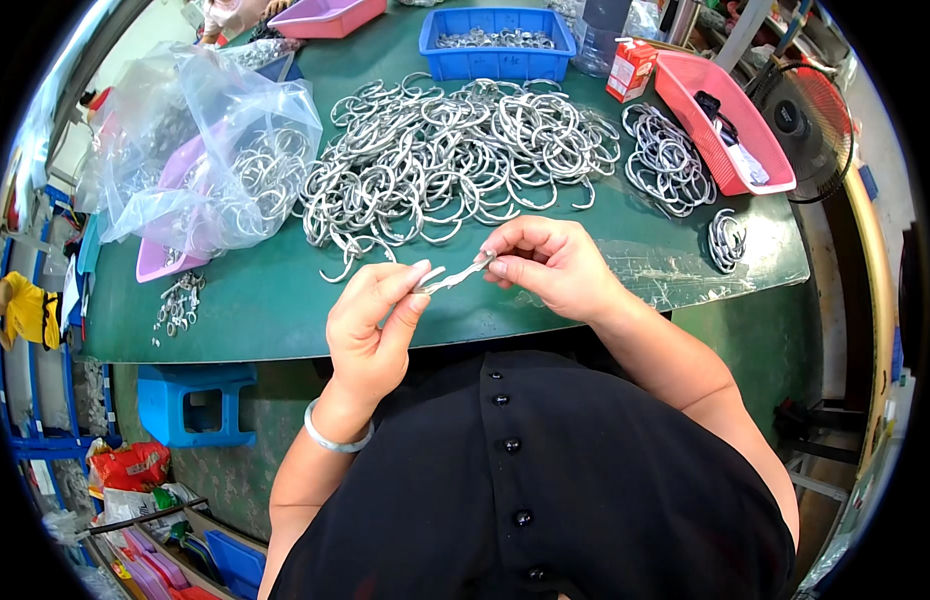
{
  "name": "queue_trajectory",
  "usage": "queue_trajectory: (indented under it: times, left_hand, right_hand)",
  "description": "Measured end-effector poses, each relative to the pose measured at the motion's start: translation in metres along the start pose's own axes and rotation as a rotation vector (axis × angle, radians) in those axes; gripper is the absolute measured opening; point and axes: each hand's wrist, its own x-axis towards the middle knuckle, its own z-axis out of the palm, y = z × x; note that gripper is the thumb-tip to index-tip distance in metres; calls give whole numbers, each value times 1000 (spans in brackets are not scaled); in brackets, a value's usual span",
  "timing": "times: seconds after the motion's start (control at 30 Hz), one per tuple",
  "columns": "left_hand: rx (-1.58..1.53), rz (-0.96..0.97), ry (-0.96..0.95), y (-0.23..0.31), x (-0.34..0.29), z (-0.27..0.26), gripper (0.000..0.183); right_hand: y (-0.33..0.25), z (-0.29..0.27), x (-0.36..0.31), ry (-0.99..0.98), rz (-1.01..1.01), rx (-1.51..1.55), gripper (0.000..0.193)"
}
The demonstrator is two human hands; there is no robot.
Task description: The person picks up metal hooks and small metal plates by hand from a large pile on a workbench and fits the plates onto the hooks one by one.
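Note:
Between my two hands is a silver open bangle (453, 281), seen nearly edge-on above the table's front part. My left hand (370, 320) pinches one end between thumb and fingers, and a bangle circles that wrist. My right hand (550, 265) grips the other end with thumb and fingertips. Just beyond my hands spreads a big tangled heap of silver open bangles (455, 150). A smaller pile of bangles (668, 160) lies to its right, and a neat little stack of bangles (726, 241) sits near the right table edge.
The green table (255, 320) also carries a clear plastic bag (215, 150) over a pink basket (157, 262), with small rings (180, 300) beside it. A blue tray (497, 62), a red carton (631, 70) and a pink basket (720, 130) stand farther off. A fan (800, 130) is at right, a blue stool (197, 405) below left.

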Motion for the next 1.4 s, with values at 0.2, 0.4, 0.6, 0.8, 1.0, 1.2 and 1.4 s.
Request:
queue_trajectory:
  times: [0.2,0.4,0.6,0.8,1.0,1.2,1.4]
  left_hand:
    - [101,99,-11,8,1,-2,24]
    - [122,123,-2,8,3,-2,24]
    - [113,83,-1,2,3,-4,20]
    - [56,-138,128,0,12,-36,16]
    - [-188,-119,616,8,72,-109,20]
    - [-345,-97,800,-12,110,-243,21]
    - [-205,-292,703,-13,127,-200,35]
  right_hand:
    - [-1,3,0,3,-59,26,12]
    - [-1,1,-1,-16,-77,12,11]
    - [3,-2,0,-50,-91,-83,11]
    - [2,-6,-3,-38,-31,-280,10]
    - [3,-20,-8,23,36,-244,11]
    - [12,-22,1,-9,-21,-309,11]
    - [4,-72,8,215,-122,-638,11]
